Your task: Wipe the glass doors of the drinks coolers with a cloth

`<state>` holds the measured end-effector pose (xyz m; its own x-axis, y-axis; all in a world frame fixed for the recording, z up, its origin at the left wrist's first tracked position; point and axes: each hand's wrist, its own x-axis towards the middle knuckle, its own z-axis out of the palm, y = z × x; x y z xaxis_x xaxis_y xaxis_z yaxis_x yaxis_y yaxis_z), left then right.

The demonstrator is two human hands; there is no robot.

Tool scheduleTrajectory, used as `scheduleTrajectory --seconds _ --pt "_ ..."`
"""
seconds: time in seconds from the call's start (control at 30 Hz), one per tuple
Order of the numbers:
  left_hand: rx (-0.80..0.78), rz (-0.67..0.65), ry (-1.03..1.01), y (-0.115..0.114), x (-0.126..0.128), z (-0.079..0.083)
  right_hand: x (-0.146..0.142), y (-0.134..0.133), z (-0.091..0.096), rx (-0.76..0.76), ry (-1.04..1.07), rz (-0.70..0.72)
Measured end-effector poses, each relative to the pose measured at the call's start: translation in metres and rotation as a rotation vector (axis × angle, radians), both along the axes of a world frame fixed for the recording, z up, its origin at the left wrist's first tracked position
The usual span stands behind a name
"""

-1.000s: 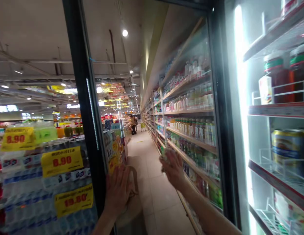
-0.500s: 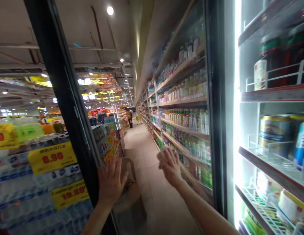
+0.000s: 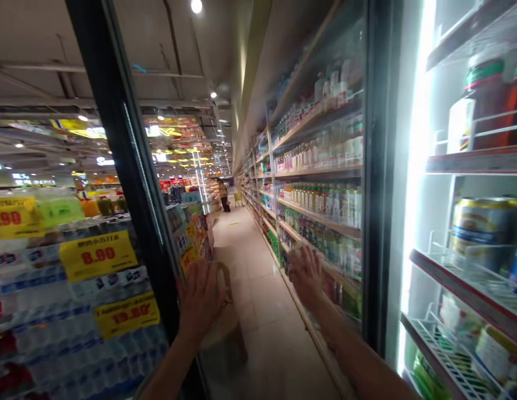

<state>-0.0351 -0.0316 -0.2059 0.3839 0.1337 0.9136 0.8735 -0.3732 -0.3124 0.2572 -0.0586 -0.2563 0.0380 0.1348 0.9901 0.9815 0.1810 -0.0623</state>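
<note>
A glass door point(image 3: 258, 355) with a black frame point(image 3: 129, 144) stands swung open before me. My left hand point(image 3: 200, 297) lies with outstretched fingers against the glass, its outer edge beside the black frame. Farther right, my right hand point(image 3: 311, 283) is pressed to the same pane, fingers bent over a crumpled pale cloth point(image 3: 295, 260). Motion blurs this hand, and its palm and much of the cloth are hidden.
On the right, lit cooler shelves point(image 3: 471, 278) hold cans point(image 3: 479, 228) and dark bottles point(image 3: 486, 111). At left are stacked bottled drinks with yellow price signs point(image 3: 98, 255). Through the glass show an aisle point(image 3: 237, 239), bottle shelves and a distant person point(image 3: 223, 194).
My right hand has moved rightward across the glass with the cloth. My left hand stays beside the frame, and the whole view has shifted slightly.
</note>
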Motion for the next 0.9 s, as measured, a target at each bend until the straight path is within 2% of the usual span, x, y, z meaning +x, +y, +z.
scheduleTrajectory --seconds 0.07,0.1,0.17,0.23,0.33,0.4,0.47,0.57,0.63,0.67,0.7,0.8,0.87,0.9 --pt "0.009 0.008 -0.004 -0.001 0.001 -0.001 0.05 -0.001 0.003 0.066 0.346 -0.128" --pt "0.017 0.006 -0.007 -0.001 0.001 -0.001 0.065 -0.001 0.005 0.108 0.502 -0.169" --pt "0.033 0.003 -0.016 -0.001 0.003 -0.002 0.063 0.0 0.007 0.158 0.631 -0.17" --pt "0.046 0.002 -0.012 0.001 0.003 -0.002 0.024 0.001 0.004 0.116 0.445 -0.075" --pt "0.046 0.001 -0.014 0.003 0.003 -0.003 -0.043 0.002 -0.006 0.002 -0.066 0.105" --pt "0.025 -0.006 -0.028 0.002 0.002 -0.008 -0.051 0.001 -0.012 -0.02 -0.2 0.132" --pt "-0.008 -0.005 -0.026 0.0 0.001 -0.018 -0.019 -0.001 -0.017 -0.013 -0.099 0.06" --pt "-0.04 -0.004 0.022 -0.005 -0.001 -0.038 0.05 -0.001 -0.015 0.061 0.326 -0.123" --pt "-0.045 0.0 0.019 -0.005 0.0 -0.049 0.064 0.001 -0.009 0.117 0.535 -0.185" --pt "-0.044 0.002 0.01 -0.005 0.0 -0.053 0.056 0.002 -0.007 0.124 0.536 -0.174" --pt "-0.046 0.007 0.0 -0.005 0.001 -0.055 0.039 0.003 -0.007 0.106 0.457 -0.135" --pt "-0.038 0.022 -0.002 -0.004 0.001 -0.056 -0.025 0.004 -0.012 -0.012 0.007 0.042" --pt "-0.03 0.029 0.001 -0.004 0.001 -0.054 -0.042 0.002 -0.016 -0.054 -0.21 0.109" --pt "-0.033 0.03 0.003 -0.004 0.001 -0.053 -0.037 0.001 -0.017 -0.059 -0.242 0.108"
